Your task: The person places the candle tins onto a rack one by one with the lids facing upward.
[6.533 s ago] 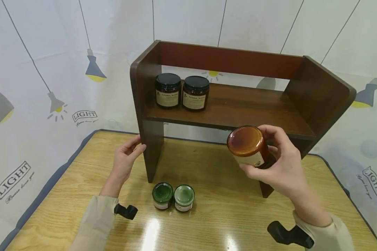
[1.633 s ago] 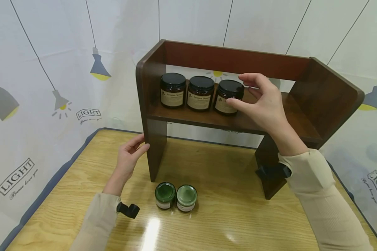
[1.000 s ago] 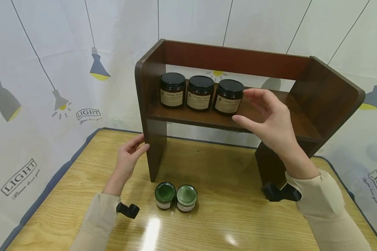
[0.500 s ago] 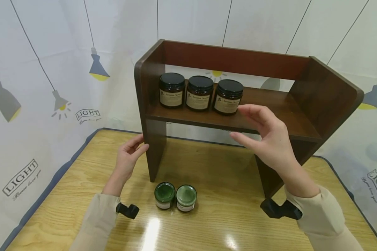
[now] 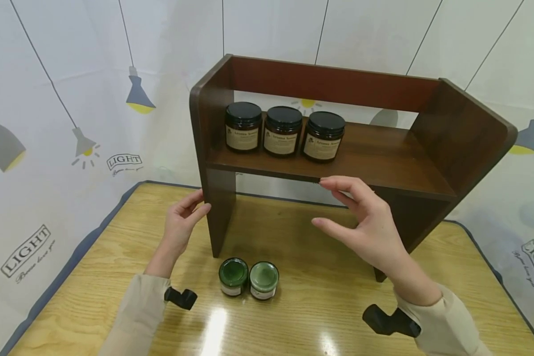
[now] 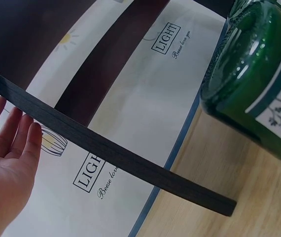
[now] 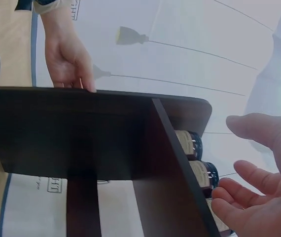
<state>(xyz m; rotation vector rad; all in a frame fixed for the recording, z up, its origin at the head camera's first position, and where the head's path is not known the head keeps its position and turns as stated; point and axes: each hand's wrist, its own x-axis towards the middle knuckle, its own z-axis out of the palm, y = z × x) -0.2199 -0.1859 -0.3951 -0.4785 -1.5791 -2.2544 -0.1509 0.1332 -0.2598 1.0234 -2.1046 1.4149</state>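
Note:
Three dark amber jars stand upright in a row on the brown wooden shelf (image 5: 396, 158): a left jar (image 5: 243, 128), a middle jar (image 5: 282, 132) and a right jar (image 5: 323, 137), all black-lidded with beige labels. My right hand (image 5: 369, 222) hovers in front of the shelf board, thumb and fingers spread around nothing. With relaxed fingers, my left hand (image 5: 180, 220) touches the shelf's left side panel, the thumb at its front edge. On the table, near that panel's foot, sit a dark green jar (image 5: 233, 276) and a lighter green jar (image 5: 264, 279), side by side.
A pale wood-grain table (image 5: 302, 321) with a blue border carries the shelf. Behind it hangs a white cloth (image 5: 160, 49) printed with lamps. The shelf's right side panel (image 5: 467, 133) slants toward the viewer, beside the right forearm.
The third amber jar, earlier held upside down in my right hand, now stands upright on the shelf. My right hand has let go and moved down and toward me. The left hand stays put.

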